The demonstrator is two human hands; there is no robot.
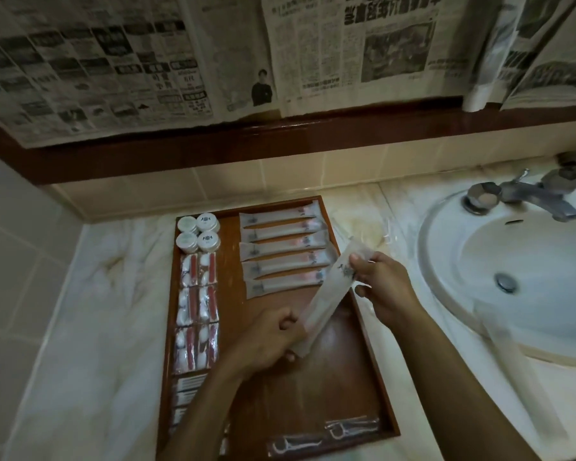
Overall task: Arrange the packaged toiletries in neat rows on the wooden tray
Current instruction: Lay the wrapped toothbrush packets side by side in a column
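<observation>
1. Packaged toiletries are set out on the wooden tray (356, 314) at the centre of the frame, and one long white packet (326, 294) is held above it, slanting from lower left to upper right.
2. The left hand (270, 341) grips the packet's lower end, its fingers curled round it.
3. The right hand (384, 287) pinches the upper part of the packet between thumb and fingers, just over the tray's right edge.
4. Just up and left of the held packet, five similar long packets (285, 249) lie side by side in a row across the tray's upper right part.
5. Along the tray's left edge, pouches with red and white contents (198, 307) sit in pairs, running down the frame.
6. Four small round white containers (198, 232) stand in a square at the tray's upper left corner.
7. Clear packets of floss picks (323, 434) lie at the tray's lower right corner.
8. The tray rests on a pale marble counter (90, 327), with a white sink (512, 267) and metal tap (526, 194) at the right of the frame.
9. Newspaper sheets (213, 48) cover the surface above the brown frame (213, 148) across the top.
</observation>
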